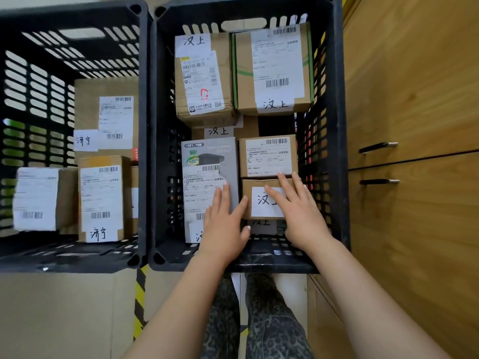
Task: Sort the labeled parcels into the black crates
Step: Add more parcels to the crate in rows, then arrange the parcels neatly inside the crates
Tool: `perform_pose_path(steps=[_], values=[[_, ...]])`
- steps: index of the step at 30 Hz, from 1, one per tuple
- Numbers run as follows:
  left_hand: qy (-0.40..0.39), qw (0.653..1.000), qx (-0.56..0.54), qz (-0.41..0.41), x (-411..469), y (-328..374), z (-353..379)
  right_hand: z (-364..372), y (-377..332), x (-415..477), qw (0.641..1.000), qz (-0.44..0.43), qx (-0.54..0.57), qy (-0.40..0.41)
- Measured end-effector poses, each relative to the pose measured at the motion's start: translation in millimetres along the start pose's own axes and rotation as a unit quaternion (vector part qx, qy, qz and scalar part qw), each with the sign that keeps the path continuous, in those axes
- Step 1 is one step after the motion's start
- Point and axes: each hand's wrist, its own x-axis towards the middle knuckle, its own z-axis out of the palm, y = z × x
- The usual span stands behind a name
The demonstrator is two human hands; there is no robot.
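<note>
Two black crates stand side by side: the left crate [143,125] and the right crate [334,125]. Both my hands reach into the right one. My left hand [224,224] lies flat with straight fingers on a grey printed box [207,161], its thumb against the side of a small brown parcel [259,185]. My right hand [302,216] rests open on that small parcel, partly covering its handwritten white label. Behind it sits another small labeled parcel [268,156]. Two larger labeled cartons [204,79] [272,71] fill the far end.
The left crate holds several labeled cardboard parcels, such as a tall one [99,200] and a white-wrapped one [39,198]. A wooden cabinet [414,99] with black handles stands to the right. Yellow-black floor tape [140,294] runs below the crates. My legs show beneath.
</note>
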Motion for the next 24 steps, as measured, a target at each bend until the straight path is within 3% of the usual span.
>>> perform_pose_path(steps=[10,16,24], values=[[0.061,0.994,-0.088,0.031,-27.5,-4.2,-20.4,-14.0,-13.8,-19.2,0.997,-0.044,0.057,0.041],[0.21,0.971,-0.094,0.066,-80.6,-2.2,-74.4,-72.9,-68.3,-49.4,0.981,-0.099,0.105,0.131],[0.453,0.884,-0.112,0.035,-223.2,-19.2,-192.5,-184.1,-201.3,-132.2,0.929,-0.269,0.106,0.231]])
